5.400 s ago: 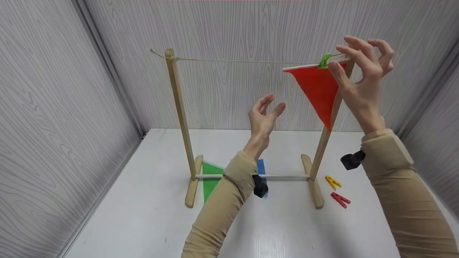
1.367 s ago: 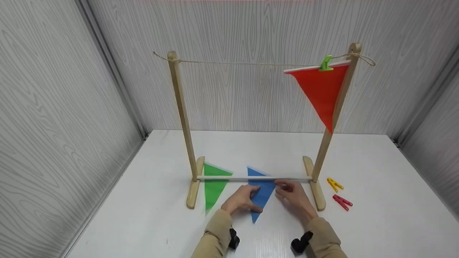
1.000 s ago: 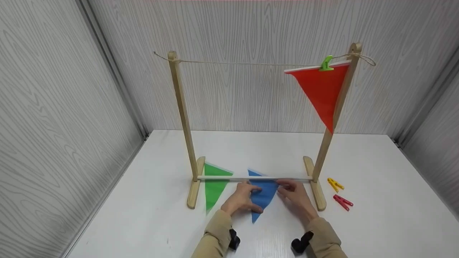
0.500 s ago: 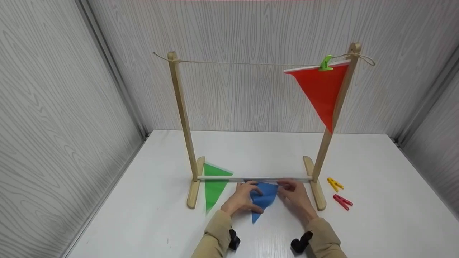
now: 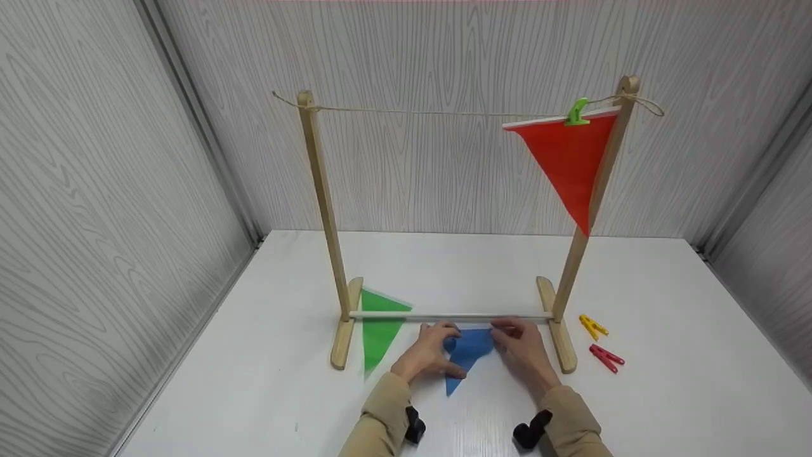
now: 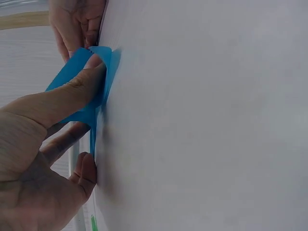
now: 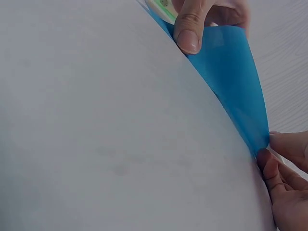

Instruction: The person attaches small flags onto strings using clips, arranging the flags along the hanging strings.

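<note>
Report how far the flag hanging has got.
Done: the red flag hangs on the string, held by the green peg. In hand: the left hand and right hand each pinch a top corner of the blue flag, lifting it off the table. Left: the green flag lies flat under the stand's crossbar; the yellow peg and red peg lie unused.

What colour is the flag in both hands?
Blue flag, clearest in the right wrist view.
</note>
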The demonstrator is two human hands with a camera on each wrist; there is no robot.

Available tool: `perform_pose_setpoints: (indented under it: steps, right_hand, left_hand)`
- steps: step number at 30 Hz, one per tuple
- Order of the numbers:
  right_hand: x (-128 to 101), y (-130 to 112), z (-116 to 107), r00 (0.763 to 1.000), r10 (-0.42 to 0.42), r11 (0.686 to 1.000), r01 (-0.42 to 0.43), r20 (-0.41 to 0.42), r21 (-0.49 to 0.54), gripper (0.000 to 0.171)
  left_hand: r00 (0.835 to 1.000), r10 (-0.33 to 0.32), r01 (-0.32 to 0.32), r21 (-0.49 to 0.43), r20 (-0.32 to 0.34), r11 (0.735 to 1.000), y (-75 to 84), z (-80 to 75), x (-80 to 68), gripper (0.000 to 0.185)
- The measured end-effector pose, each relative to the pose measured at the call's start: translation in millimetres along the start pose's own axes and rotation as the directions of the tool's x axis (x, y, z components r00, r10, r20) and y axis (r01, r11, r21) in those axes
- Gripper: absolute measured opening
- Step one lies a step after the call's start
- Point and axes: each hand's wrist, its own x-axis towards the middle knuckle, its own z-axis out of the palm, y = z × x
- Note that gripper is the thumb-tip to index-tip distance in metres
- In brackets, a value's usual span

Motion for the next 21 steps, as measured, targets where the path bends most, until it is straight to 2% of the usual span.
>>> perform_pose_setpoints:
  steps: [6, 13, 21]
  right_hand:
    - [-0.4, -1.0, 0.9, 1.000, -0.004, 1.000, 0.005, 0.013, -0.009, 0.025]
    - [-0.2, -2.0, 4.3, 0.998, -0.062, 0.991, 0.064, 0.021, -0.114, 0.028]
    - [0.3, -3.1, 4.1, 0.990, -0.127, 0.978, 0.135, 0.062, -0.157, 0.031]
  left_hand:
    - [1.000, -0.003, 0.003, -0.012, 0.009, 1.000, 0.9, 0.0, -0.3, 0.062]
    - [1.000, 0.006, -0.006, -0.016, 0.006, 1.000, 0.0, 1.0, -0.5, 0.059]
    - [1.000, -0.010, 0.010, -0.034, 0.008, 0.999, 0.2, 1.4, -0.7, 0.062]
